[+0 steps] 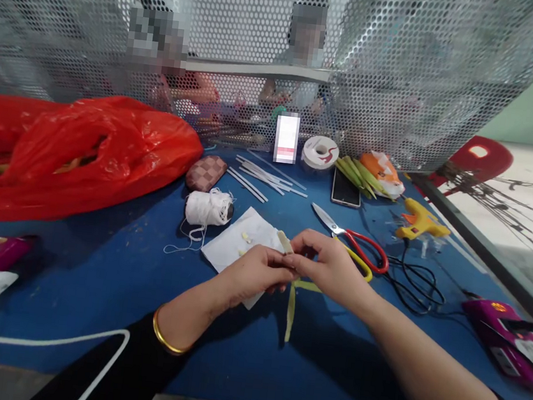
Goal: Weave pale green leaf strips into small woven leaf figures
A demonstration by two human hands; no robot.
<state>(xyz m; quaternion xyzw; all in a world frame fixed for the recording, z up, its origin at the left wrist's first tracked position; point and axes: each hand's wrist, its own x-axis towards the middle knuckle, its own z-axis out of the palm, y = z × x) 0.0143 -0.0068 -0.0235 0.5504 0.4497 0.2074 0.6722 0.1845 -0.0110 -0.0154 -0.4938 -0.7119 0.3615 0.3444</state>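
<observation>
My left hand [261, 270] and my right hand [320, 261] meet over the blue table, fingertips pinched together. Between them they grip a pale yellow-green strip [289, 318]; one end sticks up above the fingers and a tail hangs below. A second flat piece of the same colour points right, under my right hand. Beneath my left hand lies a white paper sheet [225, 243] with small yellowish bits on it. Scissors [340, 229] with red and yellow handles lie open just beyond my right hand. My fingers hide the middle of the strip.
White thread [205, 208], a checkered pouch [206, 174] and white sticks [264, 175] lie beyond my hands. A red plastic bag [133, 146] fills the far left. At right are a yellow glue gun [420, 221], its black cord, a dark phone [346, 190] and a ribbon roll [320, 153].
</observation>
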